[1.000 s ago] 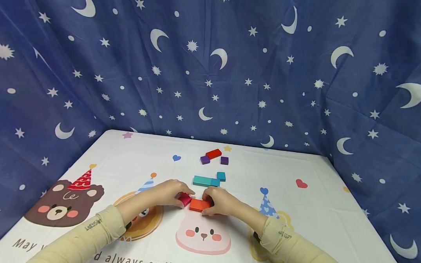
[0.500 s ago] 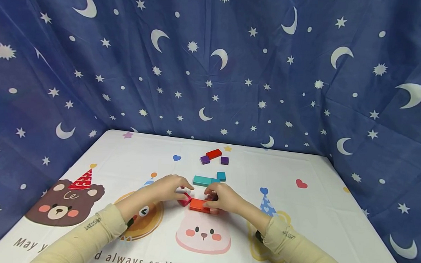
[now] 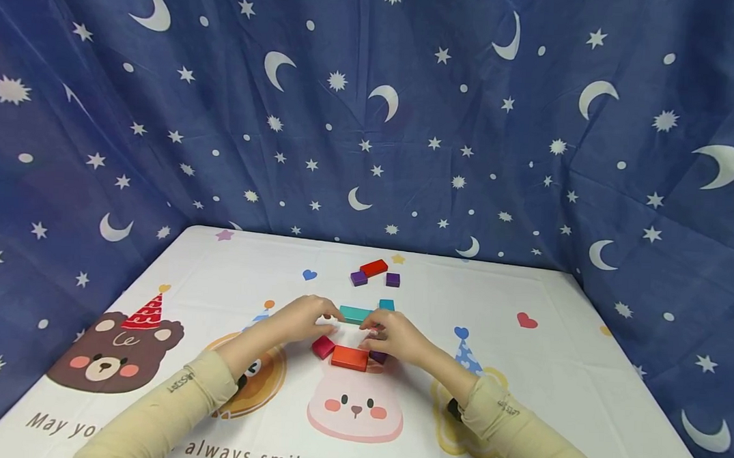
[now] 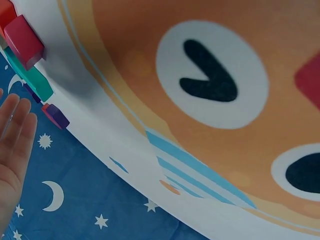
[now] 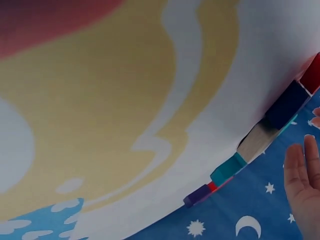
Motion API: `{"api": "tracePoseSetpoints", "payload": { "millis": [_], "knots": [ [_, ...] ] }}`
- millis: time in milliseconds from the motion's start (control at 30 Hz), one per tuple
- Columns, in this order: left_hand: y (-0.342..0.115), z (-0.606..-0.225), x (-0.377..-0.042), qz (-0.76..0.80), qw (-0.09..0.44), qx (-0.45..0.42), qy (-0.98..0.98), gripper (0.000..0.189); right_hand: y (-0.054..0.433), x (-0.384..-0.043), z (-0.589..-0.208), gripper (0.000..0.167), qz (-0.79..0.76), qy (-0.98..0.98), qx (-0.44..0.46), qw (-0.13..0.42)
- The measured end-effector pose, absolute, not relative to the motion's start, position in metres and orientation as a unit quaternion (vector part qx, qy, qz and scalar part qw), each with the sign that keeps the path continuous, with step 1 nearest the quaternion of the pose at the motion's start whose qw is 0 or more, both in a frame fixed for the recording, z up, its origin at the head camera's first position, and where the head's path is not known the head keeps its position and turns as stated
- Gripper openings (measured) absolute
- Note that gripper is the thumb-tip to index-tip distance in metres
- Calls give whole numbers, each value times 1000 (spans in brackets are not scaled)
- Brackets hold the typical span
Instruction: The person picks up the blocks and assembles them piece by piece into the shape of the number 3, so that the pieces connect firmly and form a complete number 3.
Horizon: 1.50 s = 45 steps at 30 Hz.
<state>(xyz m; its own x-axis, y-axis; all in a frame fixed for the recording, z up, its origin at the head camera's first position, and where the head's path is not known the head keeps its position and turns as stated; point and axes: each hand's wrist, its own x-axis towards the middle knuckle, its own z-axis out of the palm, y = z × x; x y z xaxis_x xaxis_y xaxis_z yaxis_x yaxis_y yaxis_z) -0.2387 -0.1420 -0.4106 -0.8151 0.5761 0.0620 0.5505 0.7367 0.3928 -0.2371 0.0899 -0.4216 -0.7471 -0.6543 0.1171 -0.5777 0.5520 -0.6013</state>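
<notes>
In the head view my left hand [image 3: 304, 318] hovers just behind a pinkish-red block [image 3: 323, 347], fingers loosely bent and holding nothing. My right hand [image 3: 396, 336] is over the right end of a short row, its fingers bent and apart from the blocks. That row has an orange-red block [image 3: 349, 358] in the middle and a dark purple block [image 3: 378, 357] at its right, partly hidden by the hand. The left wrist view shows the left fingers [image 4: 19, 117] extended beside the blocks. In the right wrist view the right fingers [image 5: 311, 155] are likewise extended, with a navy-looking block [image 5: 287, 105] nearby.
Behind the hands lie a long teal block [image 3: 355, 315] and a small blue block [image 3: 386, 304]. Farther back are a red block [image 3: 374, 267] and two purple blocks, one left [image 3: 359, 278] and one right [image 3: 392, 279]. A starry blue curtain [image 3: 369, 174] borders the table.
My left hand has let go of the pinkish-red block and lifted back. My right hand has released the orange-red block and moved up and right, exposing its top and the dark purple block.
</notes>
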Motion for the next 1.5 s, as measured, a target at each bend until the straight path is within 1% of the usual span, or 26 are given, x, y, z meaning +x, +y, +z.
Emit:
{"api": "tracePoseSetpoints", "payload": {
  "millis": [200, 367, 667, 833, 1067, 1200, 1500],
  "knots": [
    [-138, -413, -247, 198, -6, 297, 934, 22, 95, -243, -420, 18, -333, 879, -338, 53],
    [-136, -420, -250, 202, -18, 291, 935, 23, 102, -249, -421, 16, -327, 880, -342, 29],
    [-126, -426, -253, 232, -6, 245, 941, 25, 112, -260, -426, 14, -318, 891, -324, -21],
    [-123, -428, -259, 240, -3, 225, 944, 24, 116, -264, -426, 15, -316, 897, -308, -29],
    [-124, -433, -267, 239, -9, 226, 944, 27, 118, -269, -426, 14, -311, 905, -289, -30],
    [-126, -433, -271, 244, -7, 229, 942, 29, 118, -271, -427, 13, -312, 904, -289, -39],
    [-130, -434, -276, 254, 23, 242, 936, 31, 117, -280, -429, 12, -310, 905, -286, -53]
  ]
}}
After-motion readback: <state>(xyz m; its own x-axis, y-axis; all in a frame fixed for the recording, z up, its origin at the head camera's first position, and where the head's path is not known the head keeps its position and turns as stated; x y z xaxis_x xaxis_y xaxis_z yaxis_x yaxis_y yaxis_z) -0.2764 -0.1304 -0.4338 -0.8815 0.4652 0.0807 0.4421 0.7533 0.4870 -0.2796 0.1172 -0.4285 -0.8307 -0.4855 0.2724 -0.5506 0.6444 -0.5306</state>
